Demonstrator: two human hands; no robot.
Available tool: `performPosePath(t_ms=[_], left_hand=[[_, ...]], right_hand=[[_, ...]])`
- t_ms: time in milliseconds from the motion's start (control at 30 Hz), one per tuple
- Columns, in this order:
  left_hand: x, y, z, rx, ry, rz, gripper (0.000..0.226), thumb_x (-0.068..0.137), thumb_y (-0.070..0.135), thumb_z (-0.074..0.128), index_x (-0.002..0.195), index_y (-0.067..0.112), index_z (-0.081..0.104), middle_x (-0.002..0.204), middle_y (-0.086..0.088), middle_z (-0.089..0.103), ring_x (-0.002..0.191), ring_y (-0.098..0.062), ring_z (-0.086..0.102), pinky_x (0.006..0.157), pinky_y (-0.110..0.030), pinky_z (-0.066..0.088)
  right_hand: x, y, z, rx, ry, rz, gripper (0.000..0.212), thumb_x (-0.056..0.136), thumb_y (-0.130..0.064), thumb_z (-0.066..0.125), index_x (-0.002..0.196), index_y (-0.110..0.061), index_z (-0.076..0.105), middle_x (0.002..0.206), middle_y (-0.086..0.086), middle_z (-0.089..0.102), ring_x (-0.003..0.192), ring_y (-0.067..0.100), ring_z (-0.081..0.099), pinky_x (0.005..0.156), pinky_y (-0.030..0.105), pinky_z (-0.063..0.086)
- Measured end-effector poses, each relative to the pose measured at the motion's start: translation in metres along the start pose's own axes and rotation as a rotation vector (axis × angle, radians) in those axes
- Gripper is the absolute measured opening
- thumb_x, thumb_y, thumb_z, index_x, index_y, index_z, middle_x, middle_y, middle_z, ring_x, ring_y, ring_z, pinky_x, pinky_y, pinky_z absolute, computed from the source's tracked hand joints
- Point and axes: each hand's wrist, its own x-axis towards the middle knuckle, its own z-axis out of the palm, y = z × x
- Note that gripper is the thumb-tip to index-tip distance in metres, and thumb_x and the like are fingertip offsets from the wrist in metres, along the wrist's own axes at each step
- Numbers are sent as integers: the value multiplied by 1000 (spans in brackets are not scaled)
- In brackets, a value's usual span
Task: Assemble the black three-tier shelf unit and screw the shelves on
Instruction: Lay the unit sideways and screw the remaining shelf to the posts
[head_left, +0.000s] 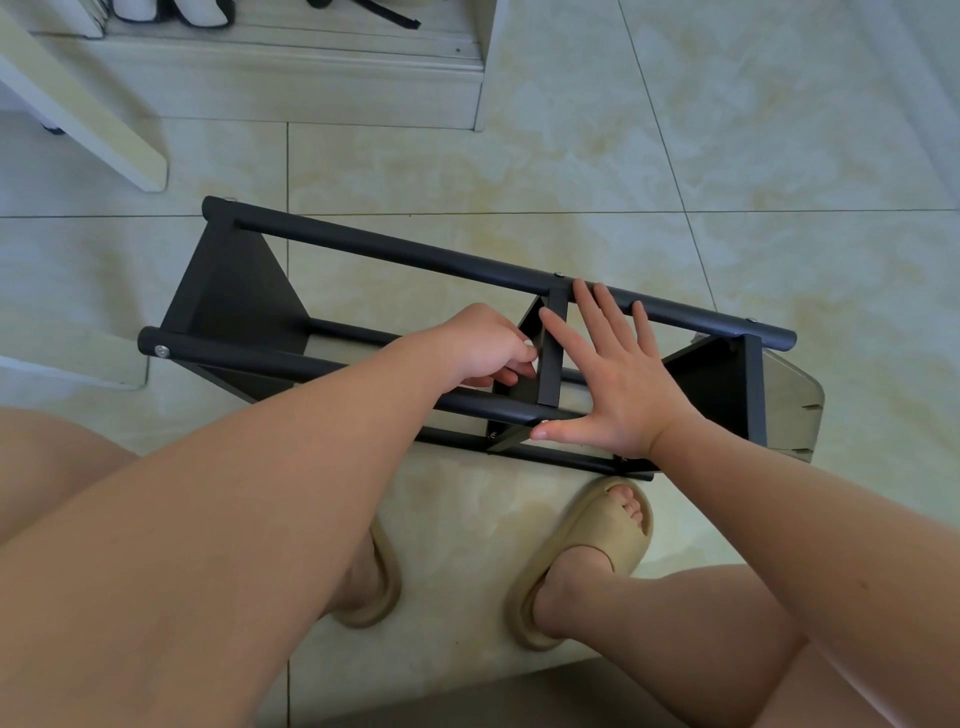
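— Where is the shelf unit (395, 254)?

— It lies on its side on the floor (779, 156), just beyond the person's feet. Long round tubes (270, 361) in matt black run from left to right, and flat black panels sit across them. From above, the panels look like wedges.

— What about the fittings?

— A round silver screw head (161, 351) shows at the capped left end of the near tube. Smaller silver heads sit along the top of the far tube.

— And the hands?

— The right hand (623, 389) is spread flat, fingers straight and apart. The palm presses on the frame beside the middle shelf (550, 358), the fingertips reach the far tube, and the thumb (556, 430) lies along the near one. The left hand (483, 345) reaches in between the tubes with its fingers curled against the middle shelf. The thumb is at that shelf's edge. Whether it pinches the shelf or something small cannot be told.

— What is the floor like?

— It is made of large glossy tiles, pale cream with cloudy yellow veining and thin grey joints.

— Is there anything else around?

— The person wears thick, rounded beige slippers (597, 540) that look like soft foam, with the toes open. A white slanted furniture leg (88, 114) stands at upper left. A pale cabinet base (260, 83) with a faint wood grain runs along the top. The right end of the unit rests over a flat grey-green piece (795, 395) with slots cut in its edge.
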Motion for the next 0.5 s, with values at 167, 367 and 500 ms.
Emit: performPosePath(t_ms=[167, 367, 500], left_hand=[[0, 1, -1, -72, 5, -67, 14, 96, 29, 61, 104, 18, 66, 79, 11, 77, 82, -6, 70, 76, -27, 52], [-3, 3, 1, -95, -50, -165, 18, 100, 28, 55, 101, 15, 66, 75, 11, 76, 76, -5, 68, 75, -25, 52], [-5, 4, 0, -66, -59, -162, 16, 102, 26, 52, 96, 16, 64, 70, 12, 74, 76, -6, 67, 74, -24, 52]], right_hand=[[-1, -1, -1, 6, 1, -4, 122, 67, -99, 30, 163, -28, 4, 168, 11, -15, 154, 30, -18, 122, 61, -5], [-2, -2, 1, -7, -6, -1, 123, 66, -100, 31, 162, -30, 2, 168, 11, -17, 154, 30, -20, 122, 61, -5], [-2, -1, 2, -7, 3, -5, 122, 67, -100, 30, 162, -30, 1, 168, 11, -16, 154, 30, -20, 122, 61, -5]])
